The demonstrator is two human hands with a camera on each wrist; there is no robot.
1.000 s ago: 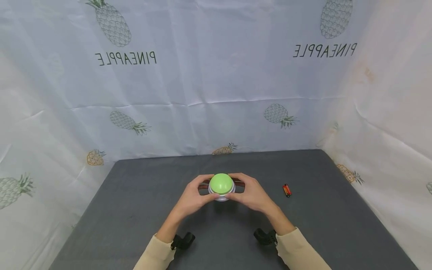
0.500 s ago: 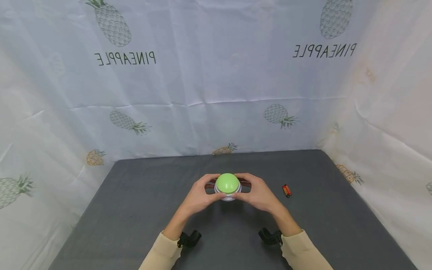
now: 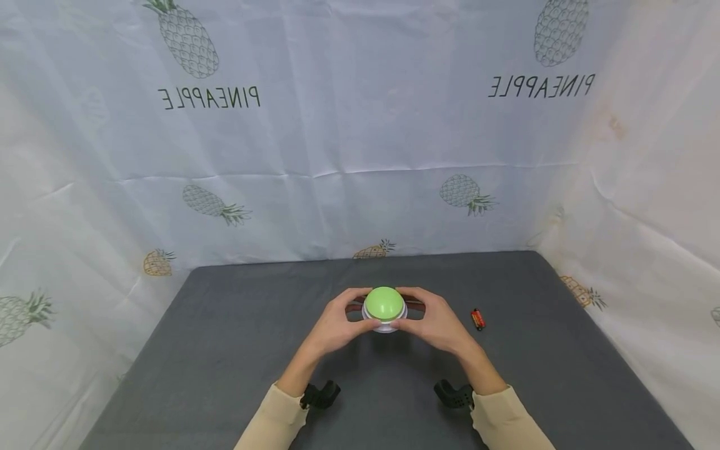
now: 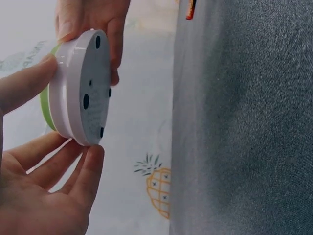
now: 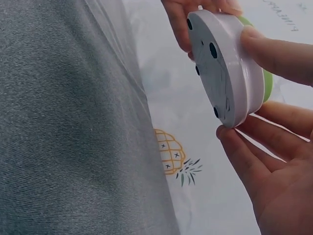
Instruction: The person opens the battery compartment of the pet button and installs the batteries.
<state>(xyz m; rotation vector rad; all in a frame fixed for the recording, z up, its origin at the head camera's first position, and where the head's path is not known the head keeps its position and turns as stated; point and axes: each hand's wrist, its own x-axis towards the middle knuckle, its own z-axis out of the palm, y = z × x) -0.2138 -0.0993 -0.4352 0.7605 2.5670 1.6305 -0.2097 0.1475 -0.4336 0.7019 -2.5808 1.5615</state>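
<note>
Between both hands is a push button [image 3: 385, 304] with a green dome and a white round base, held up off the table with the dome on top. My left hand [image 3: 335, 326] grips its left side, thumb at the near edge and fingers behind. The right hand [image 3: 435, 322] holds the other side in the same way. Both wrist views show the white base [image 4: 74, 90] from below, with dark round feet and a flat underside [image 5: 210, 63]. A small red and black battery [image 3: 478, 319] lies on the table to the right of the right hand.
A dark grey cloth [image 3: 236, 350] covers the table. White curtains with pineapple prints [image 3: 360, 137] stand behind it and at both sides. Black wrist mounts [image 3: 322, 395] sit on both forearms, low over the table.
Both hands have shifted a little to the right with the push button, mostly in the first half second. The battery stays where it was.
</note>
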